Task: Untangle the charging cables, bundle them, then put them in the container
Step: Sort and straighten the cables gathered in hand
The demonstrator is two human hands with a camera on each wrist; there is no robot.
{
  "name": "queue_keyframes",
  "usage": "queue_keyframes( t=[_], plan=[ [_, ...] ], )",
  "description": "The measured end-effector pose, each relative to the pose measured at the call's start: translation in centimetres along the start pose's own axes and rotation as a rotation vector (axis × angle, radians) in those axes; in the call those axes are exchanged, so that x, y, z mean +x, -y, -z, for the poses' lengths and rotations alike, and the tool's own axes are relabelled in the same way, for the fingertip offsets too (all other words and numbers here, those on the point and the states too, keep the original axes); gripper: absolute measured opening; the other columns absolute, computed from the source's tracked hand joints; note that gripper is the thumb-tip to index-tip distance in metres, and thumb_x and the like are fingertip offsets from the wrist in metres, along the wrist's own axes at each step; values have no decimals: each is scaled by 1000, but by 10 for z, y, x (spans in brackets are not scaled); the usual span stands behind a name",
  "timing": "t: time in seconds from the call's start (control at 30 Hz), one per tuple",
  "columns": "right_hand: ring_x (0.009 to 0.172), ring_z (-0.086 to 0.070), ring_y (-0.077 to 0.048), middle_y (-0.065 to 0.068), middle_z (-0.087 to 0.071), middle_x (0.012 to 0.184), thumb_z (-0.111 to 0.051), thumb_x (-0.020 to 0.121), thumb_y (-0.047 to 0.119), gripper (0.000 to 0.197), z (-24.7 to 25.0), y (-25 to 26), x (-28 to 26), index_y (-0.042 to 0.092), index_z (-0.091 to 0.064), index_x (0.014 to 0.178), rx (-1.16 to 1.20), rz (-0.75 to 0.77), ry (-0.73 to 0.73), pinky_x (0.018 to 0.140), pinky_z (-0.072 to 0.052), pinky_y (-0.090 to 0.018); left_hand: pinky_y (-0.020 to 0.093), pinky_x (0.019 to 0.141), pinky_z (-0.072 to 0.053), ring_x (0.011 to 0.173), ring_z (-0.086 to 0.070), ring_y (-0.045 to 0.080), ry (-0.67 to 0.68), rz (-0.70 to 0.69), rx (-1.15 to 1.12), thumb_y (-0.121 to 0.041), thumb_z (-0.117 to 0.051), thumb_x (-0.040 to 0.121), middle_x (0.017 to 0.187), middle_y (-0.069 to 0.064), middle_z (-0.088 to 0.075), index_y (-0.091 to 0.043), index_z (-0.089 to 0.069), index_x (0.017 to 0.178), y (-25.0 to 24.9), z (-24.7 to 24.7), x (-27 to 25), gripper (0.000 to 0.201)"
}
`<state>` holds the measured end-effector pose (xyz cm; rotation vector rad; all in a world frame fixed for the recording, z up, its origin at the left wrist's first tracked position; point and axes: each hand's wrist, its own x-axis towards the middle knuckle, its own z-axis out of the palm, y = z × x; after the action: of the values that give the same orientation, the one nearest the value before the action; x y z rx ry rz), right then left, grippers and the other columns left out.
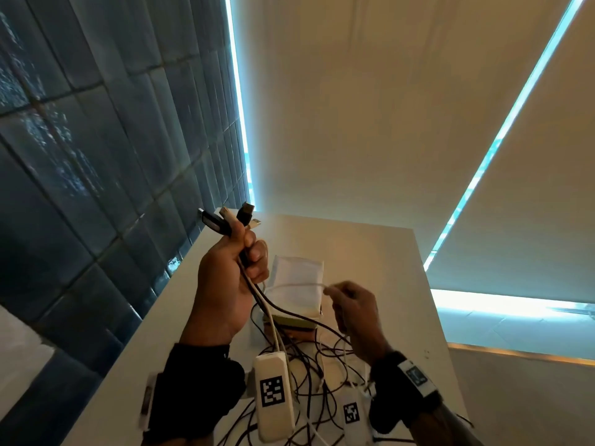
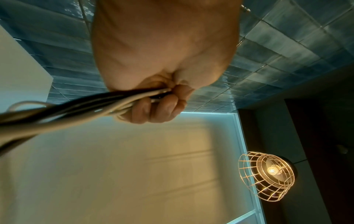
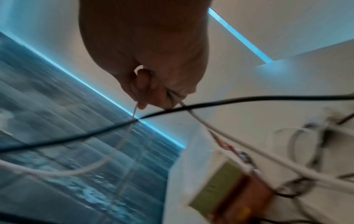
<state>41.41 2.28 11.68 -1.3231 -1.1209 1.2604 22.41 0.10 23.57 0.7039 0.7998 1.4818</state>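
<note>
1. Head view: the left hand (image 1: pixel 227 286), raised above the white bench (image 1: pixel 402 284), has its fingers (image 2: pixel 157 108) clamped round several black and white charging cables (image 1: pixel 267 312), plugs (image 1: pixel 225 220) sticking out above the fist.
2. The right hand (image 1: pixel 357 312) pinches a thin white cable (image 1: pixel 294 286) just right of that fist.
3. More cables (image 1: pixel 322 375) lie tangled on the bench below both hands.
4. A fabric-lined container (image 1: pixel 297 286) stands on the bench behind the hands.

Cables (image 1: pixel 309 381) sprawl on the table (image 1: pixel 386 252) before the container (image 1: pixel 297 284).

Glossy blue tiled wall (image 1: pixel 96 140), smooth matt white table (image 1: pixel 370 252), metal wire lampshade (image 2: pixel 266 177), smooth plastic-sheathed cables (image 1: pixel 306 375)
</note>
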Motion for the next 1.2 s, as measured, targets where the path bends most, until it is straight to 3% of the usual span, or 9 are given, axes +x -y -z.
queue_keyframes(
  t=[0.13,0.27,0.47,0.6,0.7,0.8,0.9,1.03,1.2],
  plan=[
    [44,-29,-9,7,-41,53,-57,94,12,15,-18,60,-20,-2,-60,96,227,236,145,40,-26,-19,21,48,-35,51,-45,11,-83,69,92,-46,-46,89,59,0,-52,-17,-43,69,10,-2,2,36],
    [46,-31,-11,8,-48,57,-56,94,10,10,-29,82,-42,3,-62,92,192,422,339,42,-28,-21,29,64,-40,63,-56,16,-100,103,118,-39,-37,100,73,9,-70,-13,-49,80,9,-5,1,35],
    [53,-51,-4,-2,-60,68,-58,91,1,8,-29,54,-41,0,-65,87,147,249,486,49,-41,-15,29,67,-48,61,-54,16,-16,42,-162,-41,-38,99,57,0,-43,-16,-46,69,-9,-4,-4,40],
    [43,-47,3,13,-54,50,-50,94,-4,14,-18,25,-27,-4,-59,85,156,112,443,46,-37,-7,20,48,-37,47,-39,8,23,0,-172,-43,-38,97,53,-5,-39,-18,-43,66,-16,-3,-7,40],
    [54,-49,-1,9,-55,59,-51,96,1,21,-15,-2,-22,-2,-59,77,110,64,413,56,-41,-13,21,48,-28,45,-30,6,47,-27,-131,-43,-35,99,53,-6,-40,-19,-44,67,-17,-2,-9,41],
    [50,-44,3,1,-53,63,-52,96,6,22,-17,-28,-18,-1,-60,77,18,-9,399,51,-36,-11,21,48,-26,44,-28,6,61,-39,-111,-41,-31,102,52,-6,-39,-19,-44,65,-17,-2,-9,45],
    [55,-44,-4,-5,-51,66,-54,96,10,24,-18,-44,-15,-3,-62,78,-129,-20,360,55,-35,-15,21,46,-24,42,-28,5,81,-44,-108,-41,-31,102,51,-6,-38,-20,-45,64,-18,-3,-11,46],
    [50,-44,4,8,-52,58,-55,95,11,28,-12,-56,-10,11,-68,70,-253,-121,268,52,-36,-11,20,43,-26,41,-28,6,68,-45,-98,-40,-32,101,51,-6,-38,-20,-46,62,-19,-2,-12,46],
    [55,-49,-7,5,-57,58,-61,88,16,23,-11,-60,7,3,-72,73,-376,-193,69,51,-38,-18,19,41,-25,39,-27,6,17,-14,-29,-43,-35,99,51,-5,-37,-20,-47,60,-13,-2,-8,48]
  ],
)
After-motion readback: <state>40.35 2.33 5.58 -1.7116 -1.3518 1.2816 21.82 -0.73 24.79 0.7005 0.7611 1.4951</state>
